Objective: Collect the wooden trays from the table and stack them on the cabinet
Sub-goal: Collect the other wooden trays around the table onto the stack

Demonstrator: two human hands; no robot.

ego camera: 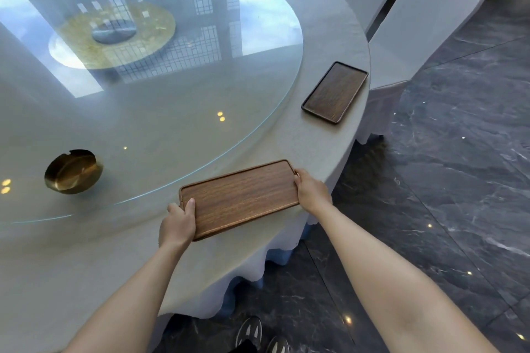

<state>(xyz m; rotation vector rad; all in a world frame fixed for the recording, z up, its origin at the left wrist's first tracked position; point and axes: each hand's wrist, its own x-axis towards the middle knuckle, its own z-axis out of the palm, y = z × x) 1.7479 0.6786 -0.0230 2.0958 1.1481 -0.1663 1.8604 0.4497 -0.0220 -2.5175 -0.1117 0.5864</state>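
Since the near wooden tray (239, 198), lying flat at the counter (324, 140) edge, looked rigid, light and smooth, the left hand (178, 223) and right hand (311, 190) clasped its short ends, the sensible hold.

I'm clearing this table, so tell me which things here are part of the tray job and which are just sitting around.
Part of the job:
- nearer wooden tray, gripped by the left hand and right hand
- darker wooden tray near the table edge

Just lying about:
- brass ashtray on the glass turntable
- two covered chairs
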